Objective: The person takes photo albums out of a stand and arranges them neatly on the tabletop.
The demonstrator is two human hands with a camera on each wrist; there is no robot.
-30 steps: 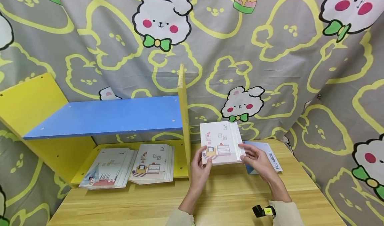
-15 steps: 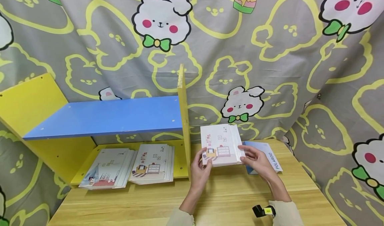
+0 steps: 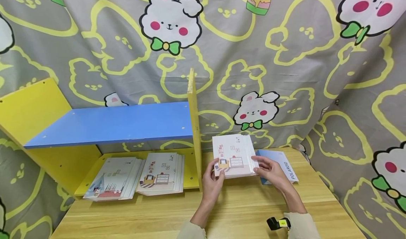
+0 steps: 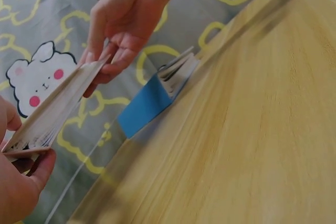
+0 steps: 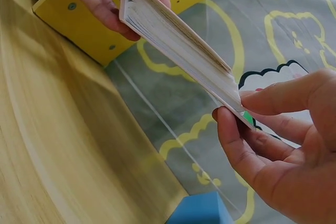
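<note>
A white photo album (image 3: 231,154) with a drawn room on its cover is held above the table, tilted, cover facing up. My left hand (image 3: 213,181) grips its left edge between thumb and fingers. At the right edge, my right hand (image 3: 273,173) pinches the album near the lower corner. Page edges of the album (image 4: 58,103) show in the left wrist view, fanned slightly between the covers. In the right wrist view, the thumb and fingers of the right hand (image 5: 283,145) hold the album's end (image 5: 178,45) from both sides.
A blue album (image 3: 280,165) marked POLAROID stands on the wooden table (image 3: 247,210) behind my right hand. To the left is a yellow shelf unit with a blue board (image 3: 127,121). Two stacks of white albums, the left (image 3: 111,179) and right (image 3: 161,172), lie on its bottom.
The held album has come down a little and its top edge tips slightly nearer the table. Both hands keep their hold and move only slightly.
</note>
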